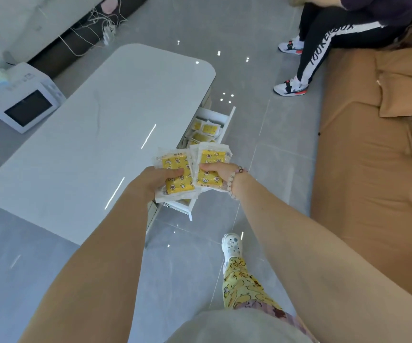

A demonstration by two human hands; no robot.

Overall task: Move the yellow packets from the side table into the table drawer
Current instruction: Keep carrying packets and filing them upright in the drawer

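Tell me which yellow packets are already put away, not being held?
The loose packets lying inside the open drawer of the white table. The others are gripped: the left bunch in the left hand, the right bunch in the braceleted right hand.

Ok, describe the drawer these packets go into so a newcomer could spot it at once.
Find the long white glossy table in the middle of the grey floor. On its side facing the brown sofa, a white drawer stands pulled out. It is the only open compartment in view, with yellow packets lying inside.
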